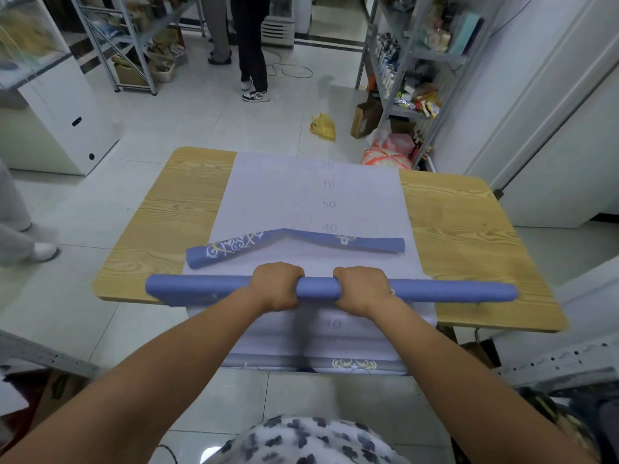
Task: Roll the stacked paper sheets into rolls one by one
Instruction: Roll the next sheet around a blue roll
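Note:
A long blue paper roll [435, 291] lies across the near part of the wooden table [462, 229]. My left hand [276, 286] and my right hand [361, 289] grip it side by side near its middle, fingers curled over the top. Under it lies the stack of pale paper sheets [301, 195], printed with faint numbers; its near end hangs over the table's front edge. Just beyond my hands a second blue roll [368, 244] with white ornament rests on the stack, bent into a shallow peak at its middle.
Metal shelves [402, 61] with goods stand at right and far left. A white cabinet [67, 122] is at left. A yellow bag [323, 127] lies on the tiled floor. People stand beyond the table [251, 45] and at the left edge [16, 229].

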